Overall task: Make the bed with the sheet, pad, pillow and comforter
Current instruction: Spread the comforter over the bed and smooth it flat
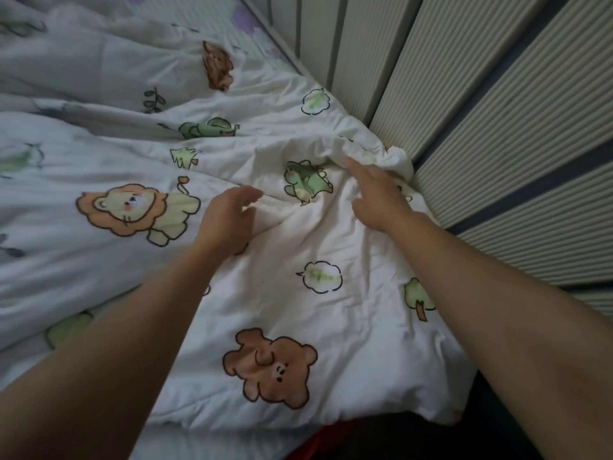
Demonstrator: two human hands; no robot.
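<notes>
As left hand [229, 217], right hand [374, 197] touch it, comforter [331, 240] (animal-printed) lies rumpled.

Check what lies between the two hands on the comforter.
Head view: only creased comforter, with its green dinosaur print, lies between the left hand and right hand. No other object there.

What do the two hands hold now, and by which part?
Nothing. The left hand and right hand reach open over the white animal-print fabric comforter, without any grip.
</notes>
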